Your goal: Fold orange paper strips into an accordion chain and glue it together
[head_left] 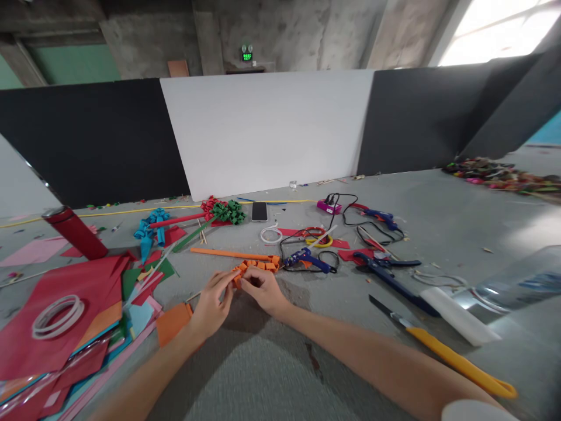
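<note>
Low in the middle, my left hand and my right hand meet at a looped orange paper piece. Fingers of both hands pinch its near left end. Just behind it lies a long flat orange strip. A blue glue gun rests right of the orange piece. Beside my left forearm are orange sheets. Farther back sit curled paper bunches in red, green and blue.
Red paper sheets and a red bottle are at left. A phone lies behind. At right are a second glue gun, dark blue pliers-like tool, yellow-handled knife and white roll.
</note>
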A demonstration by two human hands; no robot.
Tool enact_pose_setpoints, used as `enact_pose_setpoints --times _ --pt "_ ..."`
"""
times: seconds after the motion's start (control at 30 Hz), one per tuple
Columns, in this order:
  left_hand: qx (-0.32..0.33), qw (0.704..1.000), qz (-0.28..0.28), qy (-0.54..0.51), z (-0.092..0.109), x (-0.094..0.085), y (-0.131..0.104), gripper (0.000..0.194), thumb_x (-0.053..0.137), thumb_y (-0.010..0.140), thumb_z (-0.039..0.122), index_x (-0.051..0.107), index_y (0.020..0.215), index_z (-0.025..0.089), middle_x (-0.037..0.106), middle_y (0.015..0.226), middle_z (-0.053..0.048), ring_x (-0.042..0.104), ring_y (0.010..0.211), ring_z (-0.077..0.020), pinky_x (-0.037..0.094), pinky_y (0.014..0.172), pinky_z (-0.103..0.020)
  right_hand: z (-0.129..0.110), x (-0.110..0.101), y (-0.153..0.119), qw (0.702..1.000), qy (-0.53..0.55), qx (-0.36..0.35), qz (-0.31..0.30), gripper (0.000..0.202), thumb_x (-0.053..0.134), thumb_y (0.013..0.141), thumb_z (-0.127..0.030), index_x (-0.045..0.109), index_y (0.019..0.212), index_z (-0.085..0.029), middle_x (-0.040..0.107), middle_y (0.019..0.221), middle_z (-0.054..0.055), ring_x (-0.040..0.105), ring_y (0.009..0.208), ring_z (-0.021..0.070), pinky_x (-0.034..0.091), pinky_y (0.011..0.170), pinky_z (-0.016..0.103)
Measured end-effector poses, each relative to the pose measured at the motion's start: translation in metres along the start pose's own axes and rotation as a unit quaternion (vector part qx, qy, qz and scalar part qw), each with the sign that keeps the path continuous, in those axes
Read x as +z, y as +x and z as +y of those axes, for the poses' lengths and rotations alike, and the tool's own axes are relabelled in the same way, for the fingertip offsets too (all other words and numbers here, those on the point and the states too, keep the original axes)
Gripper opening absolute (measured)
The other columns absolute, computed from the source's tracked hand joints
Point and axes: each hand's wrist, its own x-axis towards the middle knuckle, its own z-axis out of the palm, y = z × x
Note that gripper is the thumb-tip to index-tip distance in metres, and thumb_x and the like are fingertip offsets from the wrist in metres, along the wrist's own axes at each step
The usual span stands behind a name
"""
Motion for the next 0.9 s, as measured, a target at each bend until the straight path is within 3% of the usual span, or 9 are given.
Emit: enact_pose_setpoints --times 0.3,0.7,0.8,0.9 --pt "0.014 0.999 -0.035 0.001 0.005 0.002 -0.003 0.048 0.057 0.087 0.014 0.053 0.134 0.021 0.061 0.122 -0.013 0.056 0.112 -0.0259 0.048 0.098 -0.044 0.001 0.0 0.0 1.0 0.022 0.005 -0.004 0.025 0.061 0.085 -0.031 0.055 0.065 -0.019 0.053 0.065 -0.001 0.047 0.062 0.0129 0.037 0.061 0.026" --pt "-0.002 1.0 0.021 -0.007 -0.006 0.012 -0.008 0.034 0.058 0.092 0.023 0.063 0.125 0.025 0.068 0.114 -0.011 0.062 0.105 -0.0249 0.051 0.093 -0.043 0.004 0.001 0.0 0.999 0.025 0.01 -0.027 0.024 0.062 0.083 -0.032 0.056 0.064 -0.019 0.055 0.067 0.0 0.05 0.066 0.0141 0.042 0.065 0.027" --pt "-0.037 0.998 0.036 -0.024 -0.004 0.012 -0.009 0.034 0.061 0.09 0.026 0.064 0.124 0.025 0.069 0.114 -0.011 0.063 0.105 -0.0249 0.051 0.093 -0.042 0.005 0.001 0.0 1.0 0.02 0.007 -0.02 0.028 0.063 0.084 -0.036 0.056 0.064 -0.019 0.055 0.066 0.0 0.05 0.065 0.0139 0.042 0.065 0.027" --pt "-0.118 0.989 0.053 -0.07 -0.001 0.013 -0.009 0.045 0.068 0.086 0.033 0.06 0.129 0.023 0.07 0.115 -0.01 0.066 0.105 -0.0242 0.051 0.095 -0.04 0.006 0.001 0.0 1.0 0.021 0.012 -0.009 0.031 0.064 0.085 -0.042 0.058 0.065 -0.019 0.055 0.067 0.0 0.05 0.065 0.0138 0.041 0.063 0.027"
